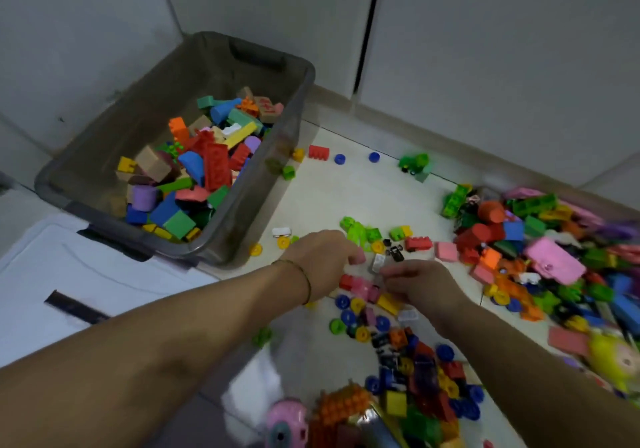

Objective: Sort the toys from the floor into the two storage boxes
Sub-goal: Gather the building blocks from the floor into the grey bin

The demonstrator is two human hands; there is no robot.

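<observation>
Mostly the toys (526, 240) lie on the pale floor (356, 191) at the right, in a thick heap of coloured bricks, wheels and pink pieces, and a thinner trail of them runs toward the near edge. Both hands are low over this scattered part. The left hand (320, 257) has its fingers curled down, and a small pink piece (360, 257) sits pinched at the fingertips. The right hand (424, 281) is just beside it, with its fingertips (391, 271) bent together close to a small white brick (378, 262) (the blur is strong here, so I cannot tell if they grip it or only touch it). A thin bracelet (304, 274) is on the left wrist. To the left of the hands stands a grey storage box (145, 108), about half filled with foam blocks (194, 170) in many colours. A white lid (69, 267) lies flat in front of this box. A red brick (318, 152) and two blue wheels (340, 159) lie apart near the box's far corner.
</observation>
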